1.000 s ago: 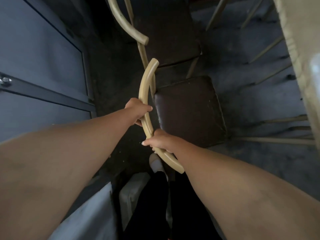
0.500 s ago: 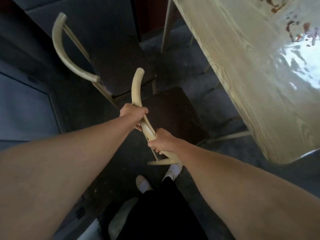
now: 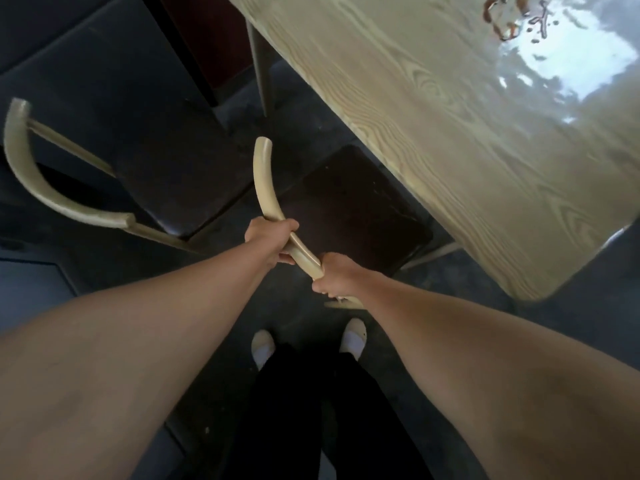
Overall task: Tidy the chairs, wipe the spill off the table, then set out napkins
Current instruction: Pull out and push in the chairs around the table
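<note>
the curved pale wooden backrest [image 3: 268, 206] of a dark-seated chair [image 3: 349, 209] is gripped at the centre of the frame by both hands: the left hand [image 3: 268, 242] is closed around it higher up, the right hand [image 3: 334, 277] lower down. the seat is partly tucked under the glossy light wood-grain table [image 3: 433, 116] at upper right, where a reddish-brown spill [image 3: 498, 20] is seen. a second matching chair [image 3: 166, 168] stands at left.

The near chair [image 3: 349, 216] has a dark brown seat and a curved pale backrest, its seat partly tucked beneath the wood-grain table [image 3: 433, 133]. A second matching chair [image 3: 166, 174] stands to its left. A reddish-brown spill [image 3: 502, 19] marks the table's far right.
</note>
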